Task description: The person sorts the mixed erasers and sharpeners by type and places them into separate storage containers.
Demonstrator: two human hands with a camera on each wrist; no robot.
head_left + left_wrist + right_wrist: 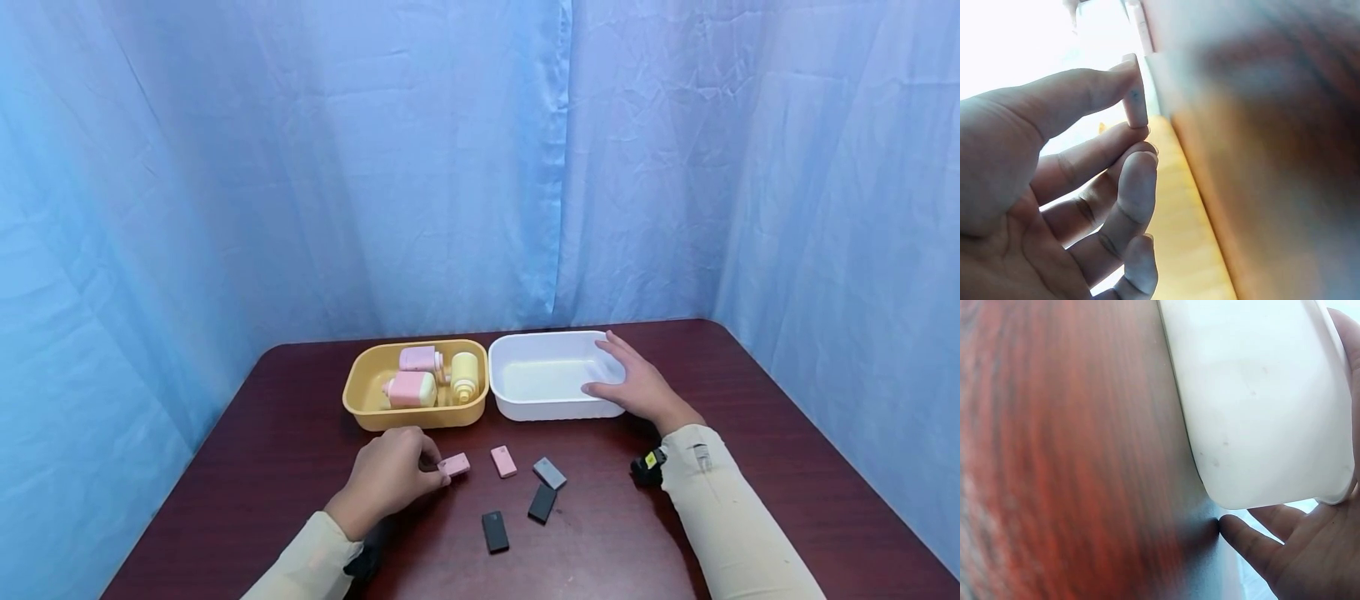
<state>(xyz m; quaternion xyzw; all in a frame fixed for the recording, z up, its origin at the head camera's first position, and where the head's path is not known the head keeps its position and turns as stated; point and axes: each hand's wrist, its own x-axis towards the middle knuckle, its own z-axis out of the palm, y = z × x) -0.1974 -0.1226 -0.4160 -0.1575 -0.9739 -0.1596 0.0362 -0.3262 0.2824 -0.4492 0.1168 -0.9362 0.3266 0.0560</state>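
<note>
My left hand pinches a small pink rectangular block between thumb and fingertips, low over the table in front of the yellow bin. In the left wrist view this pink block is seen nearly edge-on, with the other fingers loosely bent below it. At the right end of the white bin, my right hand rests with spread, fairly straight fingers, the thumb over the near rim. The right wrist view shows the white bin's wall beside the hand.
Another pink block, a grey block and two black blocks lie on the dark red table. Inside the yellow bin are a pink bottle, a pink-and-cream bottle and a yellow bottle. Blue curtains hang behind.
</note>
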